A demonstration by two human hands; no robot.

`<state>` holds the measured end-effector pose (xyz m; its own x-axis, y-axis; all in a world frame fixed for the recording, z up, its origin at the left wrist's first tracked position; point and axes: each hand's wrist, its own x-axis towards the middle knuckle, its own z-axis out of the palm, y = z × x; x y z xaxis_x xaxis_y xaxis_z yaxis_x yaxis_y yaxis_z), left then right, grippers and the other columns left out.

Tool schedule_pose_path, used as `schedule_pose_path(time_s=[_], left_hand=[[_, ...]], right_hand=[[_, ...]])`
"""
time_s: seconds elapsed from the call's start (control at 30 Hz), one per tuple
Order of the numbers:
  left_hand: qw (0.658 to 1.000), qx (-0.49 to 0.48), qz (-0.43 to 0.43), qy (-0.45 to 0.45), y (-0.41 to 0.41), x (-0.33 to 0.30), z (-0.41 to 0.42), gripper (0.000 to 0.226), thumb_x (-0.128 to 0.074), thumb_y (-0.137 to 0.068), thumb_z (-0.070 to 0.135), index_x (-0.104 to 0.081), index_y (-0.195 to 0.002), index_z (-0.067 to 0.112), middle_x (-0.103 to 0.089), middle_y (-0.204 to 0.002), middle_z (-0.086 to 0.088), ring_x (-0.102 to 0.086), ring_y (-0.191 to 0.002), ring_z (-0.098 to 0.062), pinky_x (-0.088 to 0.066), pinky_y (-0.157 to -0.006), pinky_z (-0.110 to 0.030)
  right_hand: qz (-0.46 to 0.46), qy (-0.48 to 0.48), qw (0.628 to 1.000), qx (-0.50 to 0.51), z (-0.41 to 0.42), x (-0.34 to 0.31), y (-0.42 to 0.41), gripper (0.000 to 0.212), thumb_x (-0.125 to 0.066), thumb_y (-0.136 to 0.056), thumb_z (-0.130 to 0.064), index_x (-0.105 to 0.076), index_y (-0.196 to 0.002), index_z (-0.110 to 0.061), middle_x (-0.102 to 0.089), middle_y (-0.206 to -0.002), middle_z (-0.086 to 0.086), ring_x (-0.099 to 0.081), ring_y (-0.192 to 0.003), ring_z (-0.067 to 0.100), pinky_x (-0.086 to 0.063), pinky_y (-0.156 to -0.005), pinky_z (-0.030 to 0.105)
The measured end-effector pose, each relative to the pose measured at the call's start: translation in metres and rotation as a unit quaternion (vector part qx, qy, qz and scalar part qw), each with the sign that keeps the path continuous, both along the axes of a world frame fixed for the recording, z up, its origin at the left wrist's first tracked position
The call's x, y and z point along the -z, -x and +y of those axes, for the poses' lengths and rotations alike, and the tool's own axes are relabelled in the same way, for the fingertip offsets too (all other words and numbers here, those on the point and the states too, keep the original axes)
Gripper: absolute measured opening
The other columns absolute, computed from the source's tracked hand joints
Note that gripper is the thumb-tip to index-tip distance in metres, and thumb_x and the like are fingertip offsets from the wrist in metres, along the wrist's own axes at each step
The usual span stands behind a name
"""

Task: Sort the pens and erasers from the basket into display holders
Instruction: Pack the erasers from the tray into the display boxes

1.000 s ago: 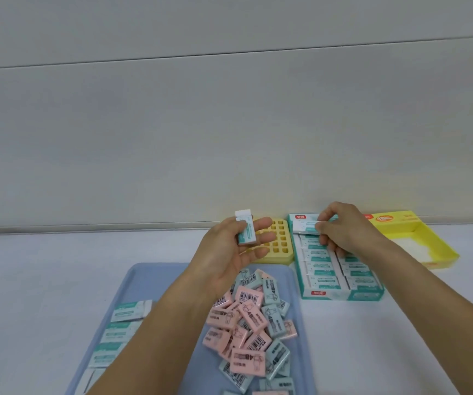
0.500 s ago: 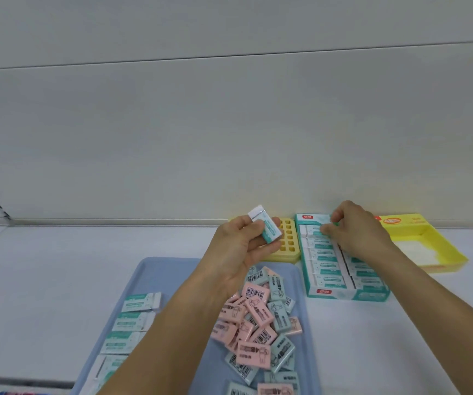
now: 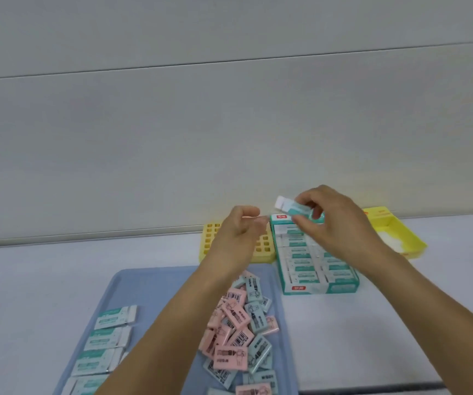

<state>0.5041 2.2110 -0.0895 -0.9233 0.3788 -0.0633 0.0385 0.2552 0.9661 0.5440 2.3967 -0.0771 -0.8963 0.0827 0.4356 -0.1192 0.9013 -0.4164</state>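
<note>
Step in hand, as we judge it: seating one teal-sleeved eraser [image 3: 296,208] in the green display box [image 3: 319,287].

We hold the eraser in our right hand [image 3: 340,226], thumb and fingers pinched on its teal sleeve, its white end pointing up and left. It hangs in the air over the far end of the box, touching nothing below. Our left hand [image 3: 239,238] floats just left of it, over the yellow grid holder [image 3: 209,246]; its fingers are loosely curled and appear to hold nothing, though motion blur at the tips leaves that unsure.

The box stands to the right of the blue tray [image 3: 149,283] and already shows rows of like erasers packed side by side. Whether a free slot remains at the far end we cannot tell; our right hand hides it.

To do this well, we judge:
- Turn the eraser so its long side lies parallel to the packed ones before lowering.
- Lower flat, not on a corner, so the neighbours are not lifted.
- Use the left hand to steady the box wall if the fit is tight.

Remaining stock: a row of teal-sleeved erasers [image 3: 107,340] on the tray's left, and a heap of pink and blue-grey erasers [image 3: 238,332] on its right. A yellow box [image 3: 394,238] stands furthest right. We see no pens.
</note>
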Motion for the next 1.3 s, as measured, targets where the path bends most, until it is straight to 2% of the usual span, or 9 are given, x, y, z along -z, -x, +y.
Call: schedule_pose_path(time_s=[0.07, 0.13, 0.27, 0.47, 0.87, 1.0, 1.07, 1.17, 1.3], left_hand=[[0.971, 0.069, 0.164, 0.160, 0.002, 0.008, 0.002, 0.036, -0.047, -0.101, 0.035, -0.046, -0.136, 0.026, -0.056, -0.136, 0.006, -0.052, -0.121, -0.009, -0.042, -0.099, -0.027], [0.910, 0.147, 0.273, 0.274, 0.003, 0.017, 0.009, 0.048, -0.044, -0.101, 0.038, -0.036, -0.146, 0.024, -0.047, -0.146, 0.005, -0.044, -0.130, -0.012, -0.037, -0.106, -0.031], [0.820, 0.210, 0.336, 0.413, 0.009, 0.034, 0.023, 0.059, -0.031, -0.102, 0.049, -0.022, -0.154, 0.022, -0.019, -0.162, 0.004, -0.017, -0.147, -0.013, -0.011, -0.121, -0.039], [0.814, 0.177, 0.348, 0.430, 0.014, 0.041, 0.033, 0.060, -0.027, -0.101, 0.054, -0.028, -0.152, 0.022, -0.025, -0.160, 0.003, -0.023, -0.146, -0.014, -0.013, -0.121, -0.042], [0.817, 0.154, 0.353, 0.430, 0.010, 0.040, 0.040, 0.057, -0.031, -0.101, 0.052, -0.035, -0.147, 0.020, -0.038, -0.149, 0.002, -0.035, -0.135, -0.017, -0.029, -0.110, -0.040], [0.827, 0.165, 0.331, 0.424, 0.009, 0.034, 0.040, 0.058, -0.030, -0.101, 0.051, -0.031, -0.150, 0.019, -0.034, -0.154, 0.001, -0.032, -0.139, -0.018, -0.027, -0.114, -0.042], [0.838, 0.155, 0.339, 0.398, 0.004, 0.030, 0.031, 0.059, -0.031, -0.102, 0.050, -0.027, -0.152, 0.020, -0.025, -0.159, 0.003, -0.022, -0.145, -0.016, -0.020, -0.118, -0.043], [0.857, 0.106, 0.377, 0.335, -0.013, 0.024, 0.001, 0.055, -0.036, -0.101, 0.047, -0.030, -0.151, 0.024, -0.023, -0.160, 0.008, -0.012, -0.148, -0.011, -0.012, -0.120, -0.042], [0.901, 0.034, 0.354, 0.251, -0.047, 0.021, -0.067, 0.044, -0.047, -0.099, 0.043, -0.048, -0.140, 0.027, -0.045, -0.147, 0.009, -0.027, -0.143, -0.009, -0.020, -0.118, -0.035]], right_hand=[[-0.037, -0.022, 0.998, 0.042, 0.022, 0.004, 0.001, 0.015, -0.064, -0.089, -0.030, -0.059, -0.103, -0.027, -0.054, -0.099, -0.008, -0.054, -0.089, 0.013, -0.045, -0.070, 0.032], [-0.082, -0.065, 0.992, 0.065, 0.035, 0.011, 0.003, 0.017, -0.061, -0.091, -0.031, -0.060, -0.108, -0.027, -0.052, -0.104, -0.006, -0.052, -0.097, 0.015, -0.044, -0.072, 0.033], [-0.141, -0.149, 0.975, 0.087, 0.045, 0.029, 0.010, 0.025, -0.056, -0.095, -0.032, -0.058, -0.118, -0.026, -0.050, -0.115, -0.001, -0.046, -0.108, 0.019, -0.045, -0.084, 0.035], [-0.165, -0.146, 0.970, 0.103, 0.043, 0.040, 0.020, 0.027, -0.055, -0.094, -0.031, -0.058, -0.121, -0.026, -0.051, -0.114, 0.000, -0.048, -0.107, 0.020, -0.045, -0.081, 0.034], [-0.179, -0.281, 0.931, 0.151, 0.029, 0.035, 0.017, 0.033, -0.049, -0.090, -0.015, -0.061, -0.118, -0.028, -0.050, -0.104, 0.000, -0.051, -0.101, 0.020, -0.031, -0.066, 0.031], [-0.181, -0.274, 0.935, 0.131, 0.023, 0.038, 0.005, 0.048, -0.047, -0.092, -0.015, -0.046, -0.138, -0.027, -0.048, -0.128, 0.002, -0.045, -0.115, 0.023, -0.039, -0.079, 0.034], [-0.147, -0.196, 0.964, 0.098, 0.017, 0.038, -0.005, 0.051, -0.045, -0.096, -0.014, -0.040, -0.145, -0.023, -0.045, -0.140, 0.003, -0.042, -0.123, 0.026, -0.040, -0.093, 0.037], [-0.052, -0.010, 0.999, 0.008, -0.009, 0.035, -0.025, 0.037, -0.051, -0.097, -0.011, -0.057, -0.134, -0.013, -0.056, -0.132, 0.009, -0.048, -0.120, 0.029, -0.040, -0.100, 0.041], [-0.014, 0.052, 0.996, -0.071, -0.055, 0.027, -0.042, 0.026, -0.059, -0.095, -0.017, -0.066, -0.120, -0.015, -0.062, -0.121, 0.003, -0.053, -0.116, 0.019, -0.039, -0.097, 0.029]])
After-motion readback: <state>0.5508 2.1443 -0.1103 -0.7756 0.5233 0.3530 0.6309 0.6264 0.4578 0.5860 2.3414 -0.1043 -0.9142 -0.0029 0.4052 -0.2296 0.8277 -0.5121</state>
